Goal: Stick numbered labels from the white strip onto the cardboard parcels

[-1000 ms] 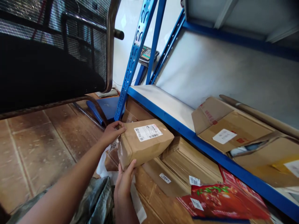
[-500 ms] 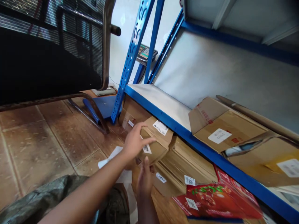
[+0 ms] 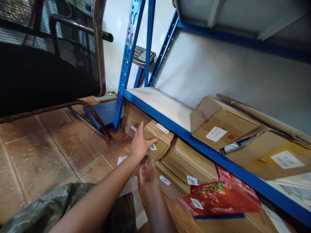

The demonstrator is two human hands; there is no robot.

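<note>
Labelled carton [image 3: 160, 149] is tucked partly under the blue shelf [image 3: 161, 113]; left hand [image 3: 140, 144] is spread by it, right hand [image 3: 148, 174] held loosely nearby, apart. Contact can't be told, tbh.

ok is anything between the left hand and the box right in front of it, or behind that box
Nothing visible stands between the left hand and the box: the thumb overlaps its front, though contact is unclear. The shelf blocks the view behind the box, so I can't tell what's there.
</note>
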